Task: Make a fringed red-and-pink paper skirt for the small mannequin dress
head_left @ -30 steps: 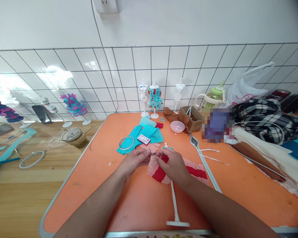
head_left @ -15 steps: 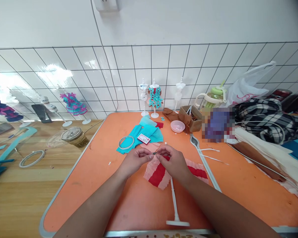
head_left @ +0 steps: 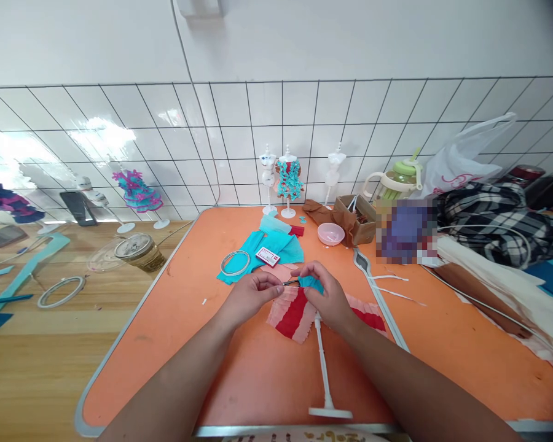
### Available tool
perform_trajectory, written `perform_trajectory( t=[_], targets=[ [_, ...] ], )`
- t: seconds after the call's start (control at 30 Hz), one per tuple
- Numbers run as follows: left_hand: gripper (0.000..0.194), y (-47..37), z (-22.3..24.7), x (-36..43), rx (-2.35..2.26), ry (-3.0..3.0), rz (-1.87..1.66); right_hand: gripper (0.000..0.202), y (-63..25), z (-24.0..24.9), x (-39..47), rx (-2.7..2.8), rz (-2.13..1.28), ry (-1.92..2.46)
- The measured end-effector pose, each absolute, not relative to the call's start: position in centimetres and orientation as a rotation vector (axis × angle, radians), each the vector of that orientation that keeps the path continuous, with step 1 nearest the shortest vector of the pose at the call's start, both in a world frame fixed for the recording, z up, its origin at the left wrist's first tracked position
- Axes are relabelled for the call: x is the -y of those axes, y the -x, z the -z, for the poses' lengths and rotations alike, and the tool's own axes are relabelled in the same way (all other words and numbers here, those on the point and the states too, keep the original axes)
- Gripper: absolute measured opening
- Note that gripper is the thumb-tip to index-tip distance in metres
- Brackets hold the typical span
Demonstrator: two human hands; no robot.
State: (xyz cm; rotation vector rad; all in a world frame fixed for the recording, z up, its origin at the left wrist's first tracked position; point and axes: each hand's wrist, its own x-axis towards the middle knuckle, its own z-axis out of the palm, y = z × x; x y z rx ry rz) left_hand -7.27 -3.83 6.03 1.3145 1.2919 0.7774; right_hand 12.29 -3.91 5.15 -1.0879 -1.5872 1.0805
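My left hand (head_left: 258, 296) is closed in a pinch on one end of a slender dark metal piece (head_left: 292, 283), too small to name surely. Its other end reaches the blue cloth (head_left: 309, 282) under my right hand (head_left: 326, 298). The fingers of that hand are curled round the blue cloth and partly hide it. Below both hands spreads pink cloth with red stripes (head_left: 295, 313). A small white dress-form stand (head_left: 323, 362) lies with its base towards me, its upper end hidden by my right hand and the cloth.
Blue cloth pieces (head_left: 283, 245), a ring hoop (head_left: 235, 263) and a small labelled box (head_left: 267, 256) lie beyond my hands. A pink bowl (head_left: 330, 234), a cardboard box (head_left: 357, 220) and small dress forms (head_left: 288, 178) stand farther back. A grey zipper (head_left: 382, 301) is at right.
My fingertips have drawn apart, so more of the dark metal piece shows. Blue cloth now shows under my right hand's fingers.
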Motion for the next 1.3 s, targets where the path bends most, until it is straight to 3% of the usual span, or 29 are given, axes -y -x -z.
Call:
perform_trajectory(
  t=[0.07, 0.4, 0.7, 0.87, 1.03, 1.3],
  targets=[
    [0.029, 7.3, -6.0, 3.8, -1.277, -1.305, -0.782, 0.029, -12.4, -4.9, 3.7, 1.607, -1.072, 1.074],
    [0.029, 7.3, -5.8, 3.8, -1.275, -1.353, -0.778, 0.011, -12.0, -4.2, 3.1, 1.737, -0.976, 1.194],
    [0.023, 7.7, -6.8, 4.0, -1.105, -1.482, -0.865, 0.031, -13.4, -5.1, 3.1, 1.204, -1.663, 0.795],
    [0.021, 7.6, -7.4, 4.8, -0.852, -1.723, -0.975, 0.043, -12.8, -4.6, 3.2, 1.187, -2.192, 0.473],
    [0.028, 7.7, -7.3, 4.8, -0.864, -1.823, -1.118, 0.036, -12.6, -4.4, 3.4, 1.334, -2.239, 0.426],
    [0.055, 7.2, -6.7, 4.8, -0.88, -1.899, -1.121, 0.034, -12.3, -3.9, 3.6, 1.362, -2.209, 0.357]
  ],
)
